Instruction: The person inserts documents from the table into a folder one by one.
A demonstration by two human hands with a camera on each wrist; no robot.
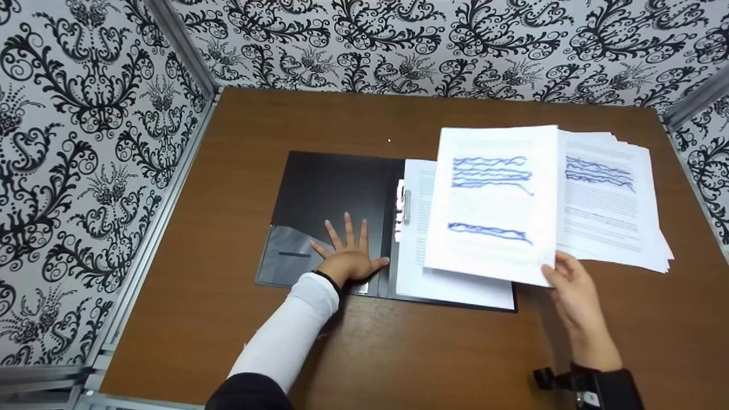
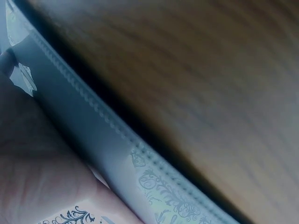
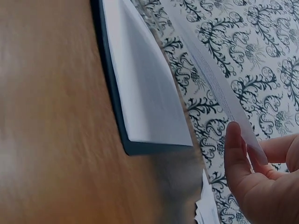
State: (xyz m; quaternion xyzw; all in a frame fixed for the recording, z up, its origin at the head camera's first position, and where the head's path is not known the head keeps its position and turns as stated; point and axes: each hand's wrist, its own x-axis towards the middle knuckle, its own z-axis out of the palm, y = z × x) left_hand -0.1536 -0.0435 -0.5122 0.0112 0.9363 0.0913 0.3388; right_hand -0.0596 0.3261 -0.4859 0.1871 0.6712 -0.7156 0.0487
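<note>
An open black ring binder (image 1: 342, 176) lies on the table, with punched papers (image 1: 467, 291) on its right side beside the metal clip (image 1: 406, 206). My left hand (image 1: 348, 263) rests on the inside of its left cover with fingers spread. Between thumb and fingers my right hand (image 1: 575, 285) pinches the lower right corner of a sheet of paper (image 1: 492, 205) with blue scribbled lines. That sheet is raised over the binder's papers and overlaps a loose stack. In the right wrist view the raised sheet (image 3: 219, 84) shows nearly edge-on, above the binder's corner (image 3: 133, 148).
A fanned stack of loose papers (image 1: 612, 228), the top one scribbled in blue, lies on the table right of the binder. The brown wooden table (image 1: 228, 171) is bordered by metal frame bars (image 1: 182, 45) and walls with black floral patterns (image 1: 398, 45).
</note>
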